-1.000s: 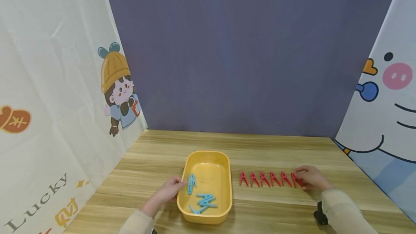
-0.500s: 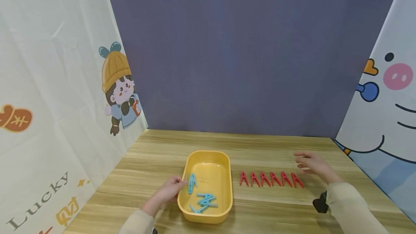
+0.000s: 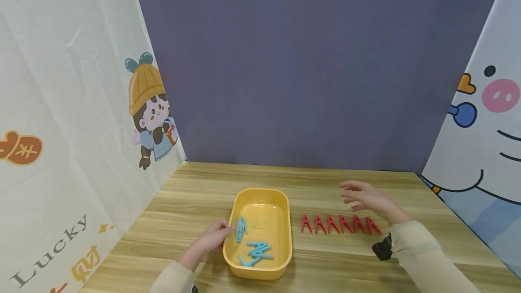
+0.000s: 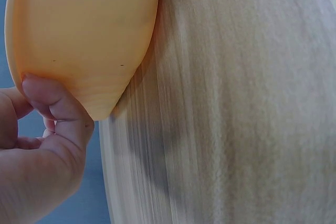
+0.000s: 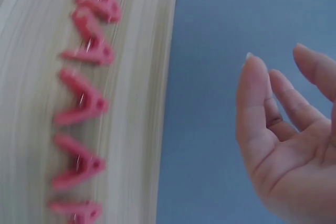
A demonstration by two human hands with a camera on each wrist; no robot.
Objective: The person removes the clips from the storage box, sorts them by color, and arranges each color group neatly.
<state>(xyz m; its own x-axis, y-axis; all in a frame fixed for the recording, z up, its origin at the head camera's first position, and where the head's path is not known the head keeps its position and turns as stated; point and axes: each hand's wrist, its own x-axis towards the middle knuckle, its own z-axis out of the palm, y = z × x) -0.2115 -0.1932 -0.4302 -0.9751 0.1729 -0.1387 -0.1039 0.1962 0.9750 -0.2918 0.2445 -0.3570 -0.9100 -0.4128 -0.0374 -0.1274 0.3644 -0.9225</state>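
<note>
- Now, the red pegs (image 3: 343,221): six in a row on the table (image 3: 317,266), at three o'clock from the tub (image 3: 260,274), narrow ends towards twelve. Such even gaps look deliberate, perhaps to keep each peg separate.
- Over to the tub, and here are the blue pegs (image 3: 257,252): one inside near nine o'clock, the others in a loose tangle around six. Two colours, two places; that reads like sorting by colour.
- At the tub's nine o'clock, the left hand (image 3: 213,236) pinches its edge, thumb inside, likely to steady it.
- And the right hand (image 3: 368,197)? Nothing in its grasp, fingers relaxed, hanging above the table at twelve o'clock from the row's three o'clock end, touching no peg.
- Look at the left wrist view: curled fingers against the tub's outer wall, which the head view hides. The right wrist view bares the empty palm and shows only part of the row; the blue pegs appear in the head view alone.
- Farther out, the plain backdrop (image 3: 305,67) rises at twelve.
</note>
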